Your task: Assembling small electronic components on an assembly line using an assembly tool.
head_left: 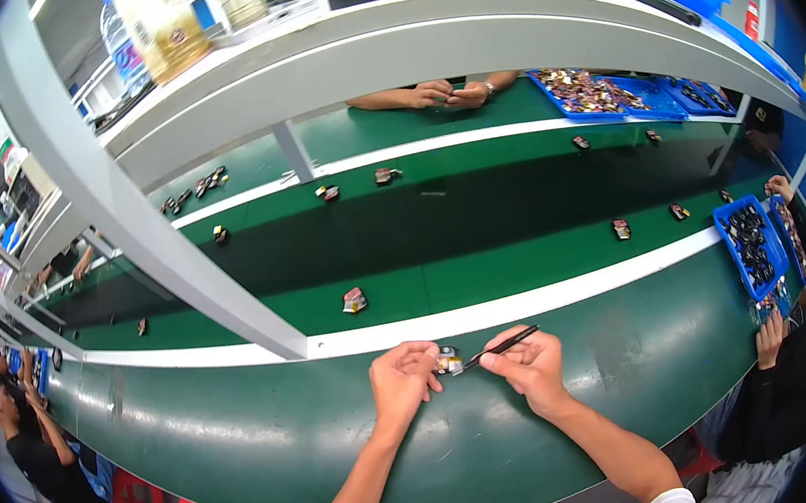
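Between the thumb and fingers of my left hand (403, 381) is a small electronic part (449, 361), black with silvery and yellowish areas, held just above the green bench. My right hand (529, 368) is closed in a pinch on a slim black pen-like tool (515, 340). The tool slants down to the left, and its tip meets or nearly meets the part's right side. Whether it is touching, I cannot tell. My left fingers cover the part's left edge.
Beyond the white rail (488, 307) runs a green conveyor belt (445, 281) carrying several similar parts. A grey post (154, 219) and overhead shelf (459, 34) stand ahead. Blue bins (752, 246) of parts sit right, beside a co-worker's hand (771, 339). Other people work across and left.
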{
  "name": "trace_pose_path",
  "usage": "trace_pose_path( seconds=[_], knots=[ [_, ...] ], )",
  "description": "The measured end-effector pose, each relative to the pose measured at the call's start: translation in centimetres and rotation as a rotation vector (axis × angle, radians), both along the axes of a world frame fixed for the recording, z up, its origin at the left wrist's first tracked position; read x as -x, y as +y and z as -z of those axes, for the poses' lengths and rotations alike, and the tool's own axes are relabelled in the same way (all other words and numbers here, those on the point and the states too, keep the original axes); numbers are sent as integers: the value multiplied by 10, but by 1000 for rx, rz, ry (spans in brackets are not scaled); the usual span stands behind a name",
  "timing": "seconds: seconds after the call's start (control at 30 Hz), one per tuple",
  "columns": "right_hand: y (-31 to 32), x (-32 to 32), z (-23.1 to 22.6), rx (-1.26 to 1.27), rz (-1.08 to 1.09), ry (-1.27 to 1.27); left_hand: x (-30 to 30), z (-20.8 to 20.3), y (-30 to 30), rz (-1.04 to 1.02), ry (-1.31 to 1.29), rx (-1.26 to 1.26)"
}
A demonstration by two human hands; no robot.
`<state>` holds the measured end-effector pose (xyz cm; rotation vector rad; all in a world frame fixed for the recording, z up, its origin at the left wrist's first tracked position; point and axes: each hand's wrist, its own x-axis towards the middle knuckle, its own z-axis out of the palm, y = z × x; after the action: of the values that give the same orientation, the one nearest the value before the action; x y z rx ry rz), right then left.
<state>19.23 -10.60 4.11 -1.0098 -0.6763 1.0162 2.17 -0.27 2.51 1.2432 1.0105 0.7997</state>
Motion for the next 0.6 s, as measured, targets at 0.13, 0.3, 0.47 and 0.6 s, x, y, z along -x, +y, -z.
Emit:
trace_pose_path(
  seconds=[0.13, 0.3, 0.47, 0.6],
  knots=[
    [3, -2, 19, -71, 65, -213, -1, 2, -15, 6, -67, -22],
    [3, 9, 21, -25, 84, -340, 0, 1, -17, -2, -62, -91],
    [3, 10, 22, 9, 143, -529, -2, 3, -19, -22, -102, -94],
    [-1, 7, 20, 22, 135, -600, -4, 1, -22, -10, -49, -138]
  ],
)
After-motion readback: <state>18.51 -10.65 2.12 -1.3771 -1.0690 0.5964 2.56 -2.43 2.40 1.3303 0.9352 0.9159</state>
